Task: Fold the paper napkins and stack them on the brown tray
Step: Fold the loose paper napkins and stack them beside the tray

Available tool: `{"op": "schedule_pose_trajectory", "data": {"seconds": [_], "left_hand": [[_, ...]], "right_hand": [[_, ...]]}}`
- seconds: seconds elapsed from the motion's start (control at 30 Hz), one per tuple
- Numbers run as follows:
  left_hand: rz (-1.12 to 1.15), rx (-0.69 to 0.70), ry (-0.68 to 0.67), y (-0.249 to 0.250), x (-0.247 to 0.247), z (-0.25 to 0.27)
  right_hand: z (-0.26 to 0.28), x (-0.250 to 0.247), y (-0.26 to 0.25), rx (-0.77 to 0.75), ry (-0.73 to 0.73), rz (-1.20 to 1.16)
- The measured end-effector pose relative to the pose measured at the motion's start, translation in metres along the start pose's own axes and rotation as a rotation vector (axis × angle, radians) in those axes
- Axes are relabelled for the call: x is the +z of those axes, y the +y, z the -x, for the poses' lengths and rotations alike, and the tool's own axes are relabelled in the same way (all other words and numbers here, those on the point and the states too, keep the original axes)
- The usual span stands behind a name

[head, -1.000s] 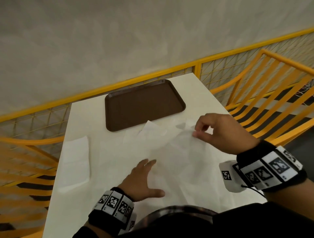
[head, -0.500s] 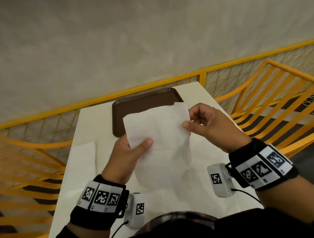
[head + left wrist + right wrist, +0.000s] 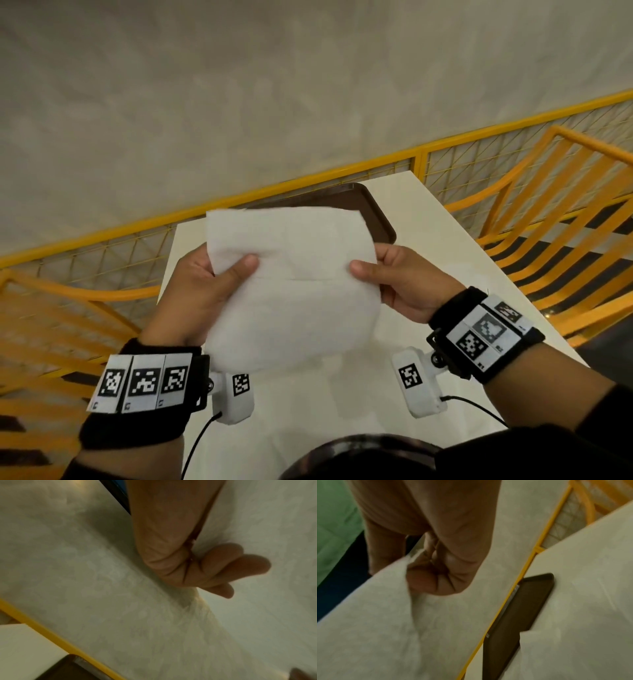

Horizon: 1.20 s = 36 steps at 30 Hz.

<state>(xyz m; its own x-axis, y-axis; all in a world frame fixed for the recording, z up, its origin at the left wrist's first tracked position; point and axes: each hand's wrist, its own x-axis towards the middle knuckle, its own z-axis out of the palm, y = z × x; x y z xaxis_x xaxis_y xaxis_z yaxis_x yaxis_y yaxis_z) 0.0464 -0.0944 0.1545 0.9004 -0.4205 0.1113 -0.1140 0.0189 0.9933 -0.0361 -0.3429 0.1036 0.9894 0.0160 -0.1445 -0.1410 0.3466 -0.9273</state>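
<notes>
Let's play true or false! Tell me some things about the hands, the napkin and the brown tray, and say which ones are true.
1. Both hands hold the white napkin up in the air. True: the left hand pinches its left edge and the right hand pinches its right edge.
2. The napkin lies flat on the brown tray. False: it is held up above the table, in front of the tray.
3. The tray sits at the far end of the table, by the yellow railing. True.
4. The left hand is flat on the table. False: its thumb and fingers grip the napkin.
</notes>
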Motion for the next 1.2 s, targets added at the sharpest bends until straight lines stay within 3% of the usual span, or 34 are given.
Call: {"op": "schedule_pose_trajectory", "data": {"seconds": [0.17, 0.33, 0.5, 0.6, 0.7, 0.8, 0.9, 1.07, 1.2], "left_hand": [[0.078, -0.068, -0.108, -0.011, -0.019, 0.003], [0.094, -0.087, -0.031, -0.02, -0.025, 0.003], [0.048, -0.137, -0.094, -0.022, -0.025, 0.003], [0.033, -0.139, -0.1, -0.028, -0.025, 0.002], [-0.003, -0.093, -0.167, -0.037, -0.027, 0.004], [-0.128, -0.11, -0.269, -0.038, -0.033, 0.007], [-0.329, -0.148, -0.404, -0.035, -0.038, 0.01], [-0.713, -0.119, -0.351, -0.052, -0.014, 0.023], [-0.802, 0.034, -0.289, -0.087, 0.004, 0.035]], "right_hand": [[0.005, -0.007, -0.006, -0.163, 0.109, 0.166], [0.01, -0.017, -0.005, -0.241, 0.162, 0.262], [0.017, -0.019, -0.013, -0.156, 0.188, 0.383], [0.019, -0.021, -0.016, -0.118, 0.158, 0.275], [0.018, -0.022, -0.013, -0.166, 0.201, 0.337], [0.016, -0.019, -0.01, -0.293, 0.263, 0.687], [0.015, -0.008, -0.008, -0.528, 0.279, 1.028], [0.017, 0.017, 0.006, -0.8, 0.046, 1.37], [0.014, 0.031, 0.017, -0.928, -0.045, 1.462]]}}
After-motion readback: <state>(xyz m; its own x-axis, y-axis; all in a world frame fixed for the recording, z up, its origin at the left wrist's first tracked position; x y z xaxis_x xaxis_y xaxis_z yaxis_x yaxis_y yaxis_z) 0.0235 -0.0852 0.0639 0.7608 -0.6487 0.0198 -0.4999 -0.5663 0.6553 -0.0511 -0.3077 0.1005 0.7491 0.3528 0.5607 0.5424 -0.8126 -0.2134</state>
